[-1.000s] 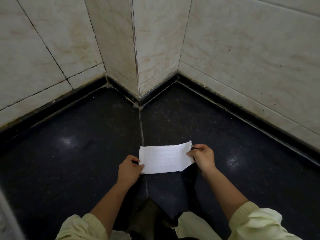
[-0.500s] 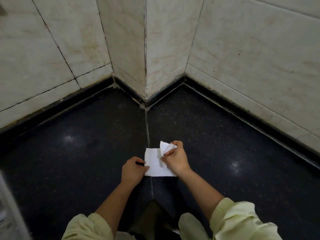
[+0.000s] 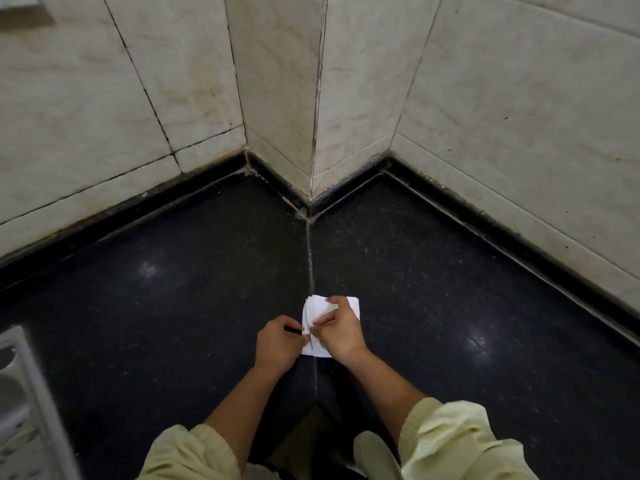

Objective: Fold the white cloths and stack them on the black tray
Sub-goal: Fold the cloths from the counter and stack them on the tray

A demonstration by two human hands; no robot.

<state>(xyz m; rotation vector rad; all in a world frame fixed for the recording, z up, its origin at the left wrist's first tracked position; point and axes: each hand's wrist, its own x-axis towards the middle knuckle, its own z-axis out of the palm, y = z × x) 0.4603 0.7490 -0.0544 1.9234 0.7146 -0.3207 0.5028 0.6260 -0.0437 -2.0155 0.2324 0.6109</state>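
We fold a small white cloth [image 3: 350, 307] on the black speckled surface [image 3: 173, 306], just before the tiled corner [image 3: 313, 133]. L. hand [image 3: 280, 342] pinches its left edge; R. hand [image 3: 341, 336] sits on top, fingers bent, pinching the doubled layers. Cloth looks thin, light & limp, prob. apt to spring open, so we'd grip the stacked corners and lift flat. No black tray in view.

A small folded white cloth [image 3: 313, 308] is held on a black speckled tabletop [image 3: 173, 306], pinched at its left edge by the left hand [image 3: 280, 341] and gripped from above by the right hand [image 3: 341, 336]. Pale yellow sleeves [image 3: 460, 441] are seen below, cream tiled walls [image 3: 519, 116] behind. A white rack [image 3: 45, 420] is glimpsed at lower left.
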